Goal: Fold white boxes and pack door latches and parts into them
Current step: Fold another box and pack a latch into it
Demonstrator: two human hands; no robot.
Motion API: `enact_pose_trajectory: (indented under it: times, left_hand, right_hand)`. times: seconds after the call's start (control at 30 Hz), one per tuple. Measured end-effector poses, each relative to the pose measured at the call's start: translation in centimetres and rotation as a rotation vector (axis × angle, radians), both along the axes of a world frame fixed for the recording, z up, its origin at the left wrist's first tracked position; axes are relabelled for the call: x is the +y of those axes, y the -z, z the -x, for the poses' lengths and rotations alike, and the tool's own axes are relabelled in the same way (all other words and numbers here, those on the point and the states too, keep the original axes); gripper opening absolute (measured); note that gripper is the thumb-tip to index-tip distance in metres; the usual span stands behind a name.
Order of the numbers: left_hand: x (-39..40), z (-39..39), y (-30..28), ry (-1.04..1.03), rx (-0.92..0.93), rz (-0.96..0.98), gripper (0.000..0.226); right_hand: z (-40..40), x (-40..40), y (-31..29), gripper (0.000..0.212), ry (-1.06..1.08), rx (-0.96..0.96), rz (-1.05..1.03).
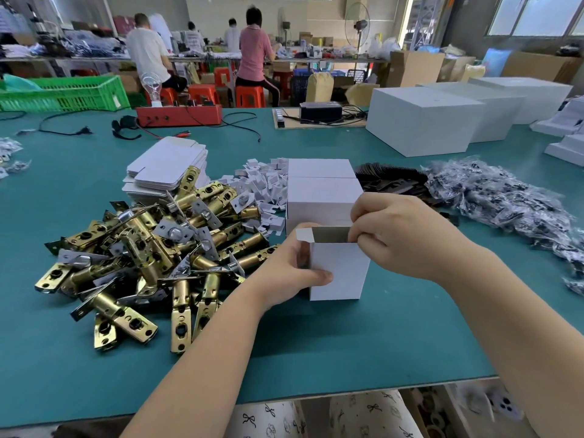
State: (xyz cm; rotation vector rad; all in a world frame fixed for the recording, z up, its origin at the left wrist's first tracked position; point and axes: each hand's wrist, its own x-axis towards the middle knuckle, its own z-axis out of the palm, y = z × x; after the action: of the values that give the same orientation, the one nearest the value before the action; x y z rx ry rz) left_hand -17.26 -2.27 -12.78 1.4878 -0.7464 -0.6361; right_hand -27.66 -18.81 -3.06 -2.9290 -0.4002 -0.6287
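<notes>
A small white box [339, 273] stands upright on the green table [347, 343], its top open. My left hand [294, 267] grips its left side. My right hand [398, 235] pinches the flap at its top right corner. To the left lies a heap of brass door latches [148, 251]. Behind the latches sits a stack of flat white box blanks [167, 172]. Two closed white boxes [322, 191] stand just behind the one I hold. A pile of small white card inserts [265, 184] lies beside them.
Dark metal plates [392, 181] and a heap of bagged parts [505, 197] lie to the right. Large white cartons [423, 121] stand at the back right. A red tester box [180, 115] with cables and a green crate [63, 93] sit at the back left. People work at far tables.
</notes>
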Motion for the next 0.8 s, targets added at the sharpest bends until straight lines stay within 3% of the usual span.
enact_pose_trajectory:
  times: [0.2,0.3,0.43,0.53,0.7,0.8]
  left_hand:
    - [0.0,0.1,0.1,-0.008,-0.013,0.012,0.056]
    - [0.1,0.1,0.1,-0.016,-0.008,0.020,0.057]
    - [0.2,0.2,0.0,0.009,-0.016,0.032,0.060]
    - [0.2,0.3,-0.1,0.018,0.003,0.067,0.064]
    - [0.1,0.1,-0.9,-0.005,0.167,0.187,0.060]
    - [0.1,-0.1,-1.2,-0.040,0.229,0.280,0.053]
  right_hand:
    - [-0.1,-0.2,-0.2,0.023,-0.032,0.121,-0.009]
    - [0.2,-0.1,0.0,0.042,-0.009,0.188,-0.114]
    - [0.6,0.0,0.9,0.059,0.011,0.170,-0.126]
    - [0.3,-0.1,1.9,0.053,0.000,0.091,-0.172]
    - [0.5,0.1,4.8,0.040,0.025,-0.301,-0.792]
    - [0.6,0.7,6.8,0.042,0.109,-0.365,-1.021]
